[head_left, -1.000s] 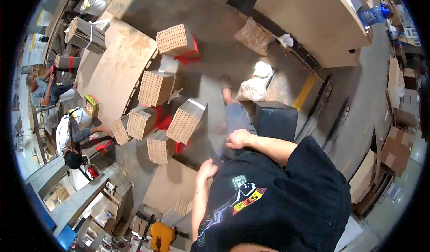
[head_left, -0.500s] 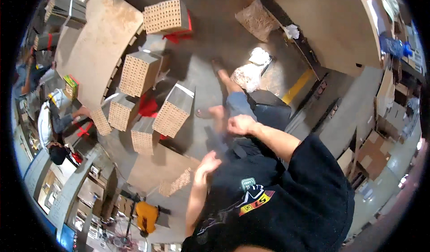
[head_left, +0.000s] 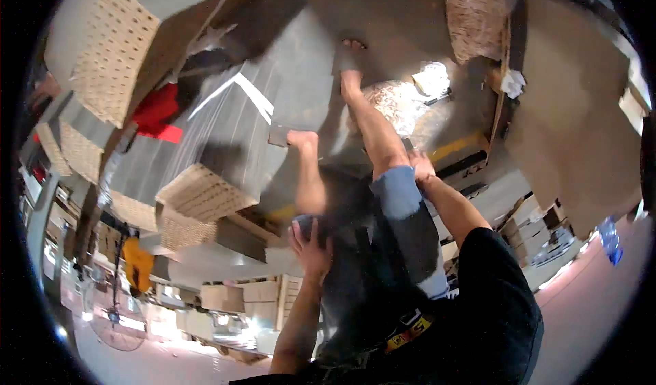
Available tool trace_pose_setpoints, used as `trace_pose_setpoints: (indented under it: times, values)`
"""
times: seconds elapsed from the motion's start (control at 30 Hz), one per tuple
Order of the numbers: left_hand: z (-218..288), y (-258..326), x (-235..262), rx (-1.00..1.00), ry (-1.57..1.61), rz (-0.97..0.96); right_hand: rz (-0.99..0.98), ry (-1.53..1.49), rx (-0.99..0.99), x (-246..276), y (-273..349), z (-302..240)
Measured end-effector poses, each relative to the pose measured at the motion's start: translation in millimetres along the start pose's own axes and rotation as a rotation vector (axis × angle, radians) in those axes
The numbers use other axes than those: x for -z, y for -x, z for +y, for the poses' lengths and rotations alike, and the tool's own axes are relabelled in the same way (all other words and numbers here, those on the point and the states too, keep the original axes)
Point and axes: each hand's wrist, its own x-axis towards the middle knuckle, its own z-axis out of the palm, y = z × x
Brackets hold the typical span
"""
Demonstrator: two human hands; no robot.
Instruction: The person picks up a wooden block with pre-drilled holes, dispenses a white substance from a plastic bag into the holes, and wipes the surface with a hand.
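Hands are shifting apart vs. half a sec ago: L hand (head_left: 312, 249) is now resting on the L knee (head_left: 307, 225), fingers spreading wide, nothing visible in it; R hand (head_left: 420, 166) is sitting beside the R knee (head_left: 395, 180), fingertips partly hidden, so can't tell if it's gripping anything. Closest grey stack (head_left: 205, 192) is looming larger too, but neither hand is touching it, so prob. no handling is going on rn. Pose-wise, L forearm (head_left: 301, 316) is rising from the lower edge, R forearm (head_left: 454, 204) is slanting up-left from the black sleeve (head_left: 499, 269). That stack is lying just L of the L foot (head_left: 301, 139), w/ its hole-dotted tan end facing the person; red cloth (head_left: 157, 111) is showing btwn it & another stack (head_left: 116, 50). Farther out, a bag of shavings (head_left: 393, 104) is lying beyond the R shin; the bg. is blurring.
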Motion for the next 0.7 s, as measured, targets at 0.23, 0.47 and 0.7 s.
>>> trace_pose_setpoints:
  times: [0.23,0.47,0.7]
  values:
    - [-1,-30,5,0.118,0.096,0.072,0.566,-0.67,-0.314,163,-298,-140]
    - [-5,-44,19,0.135,0.154,0.109,0.869,-0.149,-0.448,113,-336,-110]
    - [3,-43,23,0.089,0.12,0.194,0.91,-1.769,-0.28,152,-280,-146]
